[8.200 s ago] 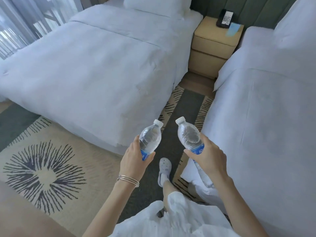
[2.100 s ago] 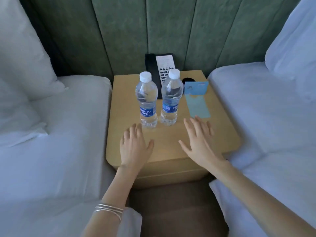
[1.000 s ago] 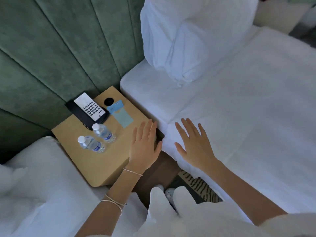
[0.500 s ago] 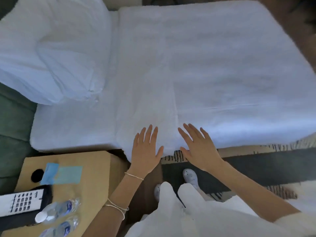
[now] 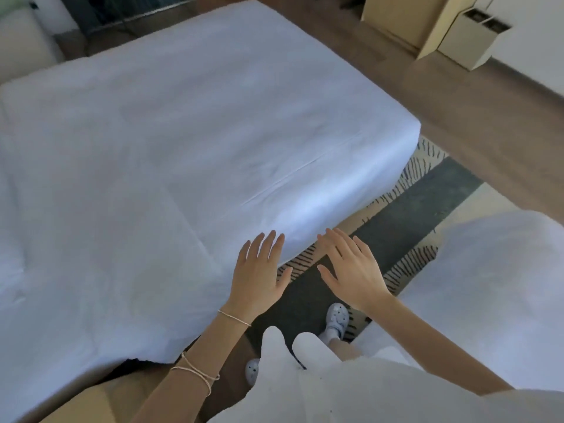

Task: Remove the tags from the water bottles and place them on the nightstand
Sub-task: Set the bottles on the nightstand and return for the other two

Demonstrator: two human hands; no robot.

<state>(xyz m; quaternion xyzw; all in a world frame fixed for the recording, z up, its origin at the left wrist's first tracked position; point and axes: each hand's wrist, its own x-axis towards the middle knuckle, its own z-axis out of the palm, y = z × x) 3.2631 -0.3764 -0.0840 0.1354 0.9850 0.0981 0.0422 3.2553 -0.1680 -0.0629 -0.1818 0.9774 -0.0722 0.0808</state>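
L hand [image 5: 259, 279] at bed [image 5: 183, 148] edge, R hand [image 5: 354, 276] over rug [image 5: 412, 233] aisle, both flat, empty, fingers spread; desk [image 5: 91, 401] cut off bottom-left.

A bed [image 5: 183, 148] fills the left, a second bed [image 5: 488, 285] lies right, a rug [image 5: 412, 233] between them; the counter [image 5: 85, 404] sits at near left.

A pale tan wooden nightstand [image 5: 88, 404] shows only as a slice in the lower left corner of the head view, with part of its smooth, flat top and one softly rounded edge visible. It stands just beside the white-sheeted bed [image 5: 183, 148], whose hanging cover overlaps its far side above a dark gap. The frame's edge cuts off the rest.
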